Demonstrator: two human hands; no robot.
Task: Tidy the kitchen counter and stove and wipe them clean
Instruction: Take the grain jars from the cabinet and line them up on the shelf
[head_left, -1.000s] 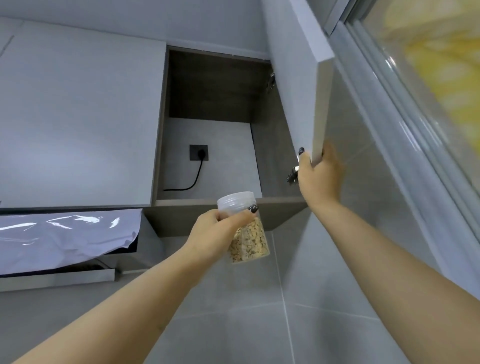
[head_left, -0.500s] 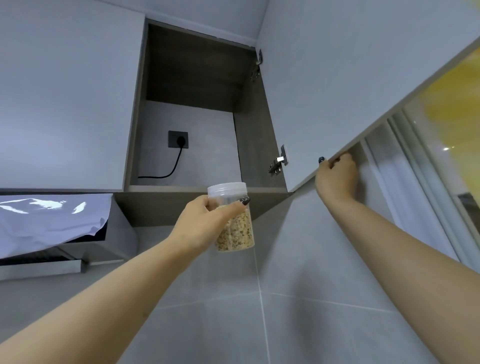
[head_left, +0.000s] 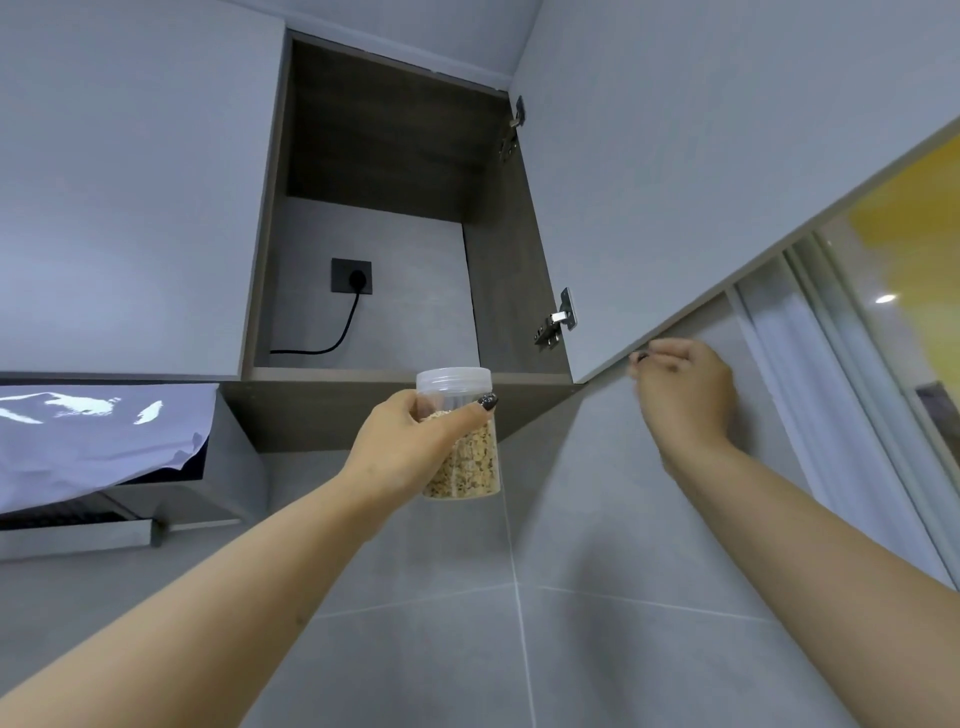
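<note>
My left hand (head_left: 405, 447) grips a clear plastic jar (head_left: 465, 467) with a screw lid, about half full of oat-like flakes. It holds the jar upright just below the open wall cabinet's (head_left: 374, 312) bottom shelf edge. My right hand (head_left: 685, 400) is raised to the lower edge of the swung-open grey cabinet door (head_left: 701, 182), fingertips curled against that edge. Inside the cabinet I see only a black wall socket (head_left: 351, 276) with a plugged-in cable.
A range hood (head_left: 104, 499) partly covered in shiny protective film hangs at the left, under a closed grey cabinet door (head_left: 130, 182). Grey wall tiles fill the area below. A window frame (head_left: 852, 389) runs along the right.
The cabinet door has swung further open to the right with my right hand on its lower edge. The jar in my left hand has stayed just below the cabinet opening.
</note>
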